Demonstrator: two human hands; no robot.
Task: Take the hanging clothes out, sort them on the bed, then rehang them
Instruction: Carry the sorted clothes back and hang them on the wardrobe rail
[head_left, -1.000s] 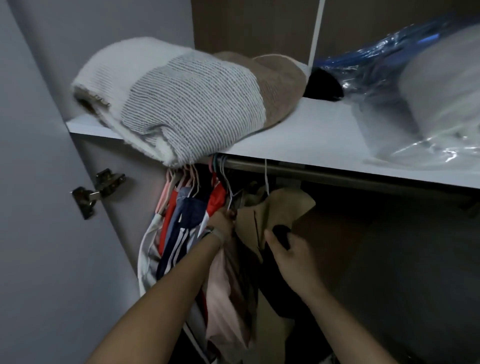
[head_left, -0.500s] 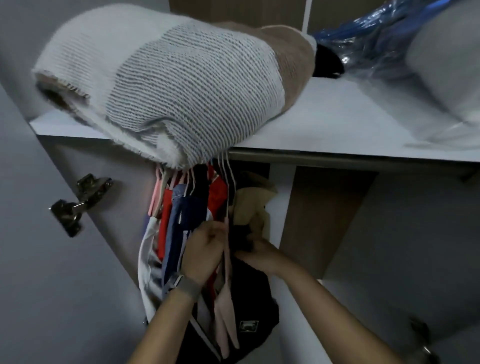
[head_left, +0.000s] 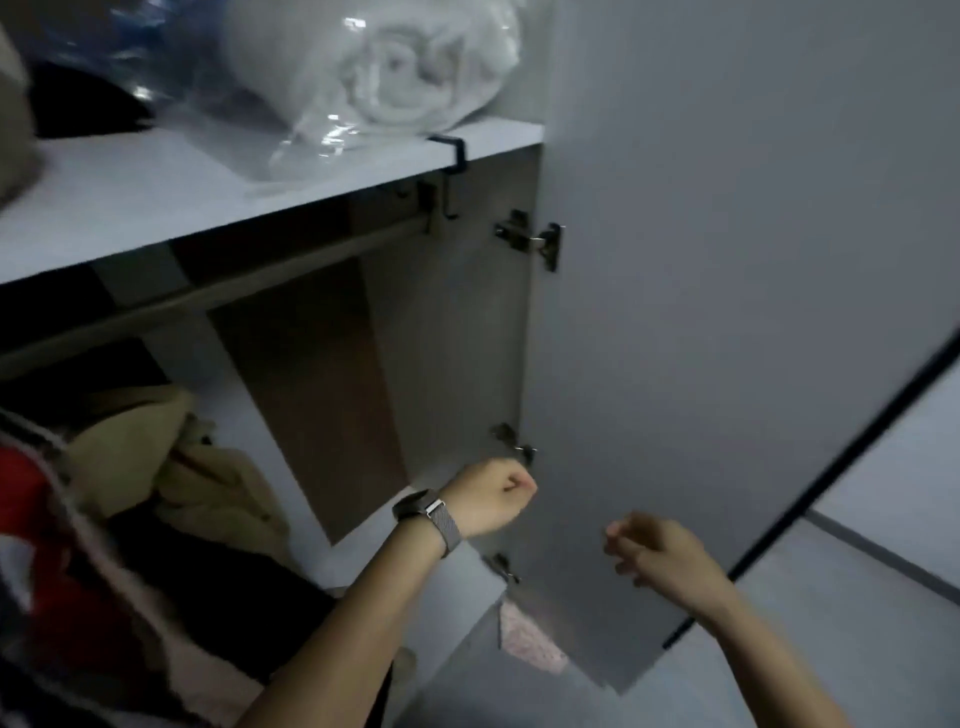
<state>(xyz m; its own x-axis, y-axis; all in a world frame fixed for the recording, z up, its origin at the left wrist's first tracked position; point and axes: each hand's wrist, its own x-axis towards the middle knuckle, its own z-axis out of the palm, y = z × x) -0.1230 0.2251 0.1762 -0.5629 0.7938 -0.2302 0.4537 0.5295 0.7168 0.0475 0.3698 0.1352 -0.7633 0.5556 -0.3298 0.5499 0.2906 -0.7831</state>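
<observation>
The clothes (head_left: 104, 519) are hanging bunched at the rail's (head_left: 218, 291) left end, red and tan among them, blurred. The left hand (head_left: 491, 501), wearing a watch (head_left: 428, 517), is clenching into a fist, apparently on nothing. The right hand (head_left: 660, 553) is curling loosely, empty, before the open door (head_left: 727, 312). A bagged blanket (head_left: 395, 67) is lying on the shelf (head_left: 156, 208) above.

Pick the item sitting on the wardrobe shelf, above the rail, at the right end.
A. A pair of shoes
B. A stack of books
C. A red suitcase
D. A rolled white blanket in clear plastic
D: a rolled white blanket wrapped in clear plastic rests on the shelf above the rail.
</observation>
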